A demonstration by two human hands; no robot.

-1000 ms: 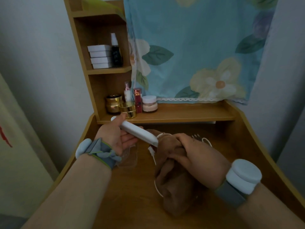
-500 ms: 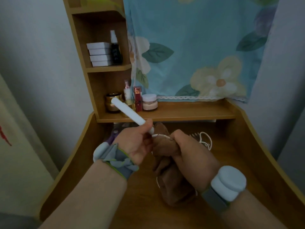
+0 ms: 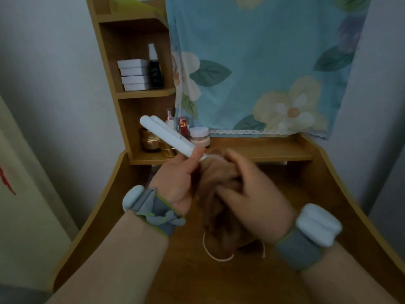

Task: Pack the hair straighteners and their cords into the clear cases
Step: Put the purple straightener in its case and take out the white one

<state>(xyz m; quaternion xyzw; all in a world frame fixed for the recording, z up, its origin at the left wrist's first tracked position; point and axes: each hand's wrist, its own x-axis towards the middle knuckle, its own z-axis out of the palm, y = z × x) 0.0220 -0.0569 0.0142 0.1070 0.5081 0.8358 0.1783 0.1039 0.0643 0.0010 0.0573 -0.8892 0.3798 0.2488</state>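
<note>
Straightener (image 3: 167, 137) left of cloth (image 3: 221, 194)

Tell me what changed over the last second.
The left hand swung the white straightener from lying across the brown cloth to pointing up and left, gripping its cord end. The right hand kept working on the cloth, now blurred. The white cord stays on the desk; shelf items unchanged.

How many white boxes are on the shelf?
4, stacked one on another on the upper shelf, left of the dark spray bottle: top box, second, third, bottom. More may be hidden behind.
</note>
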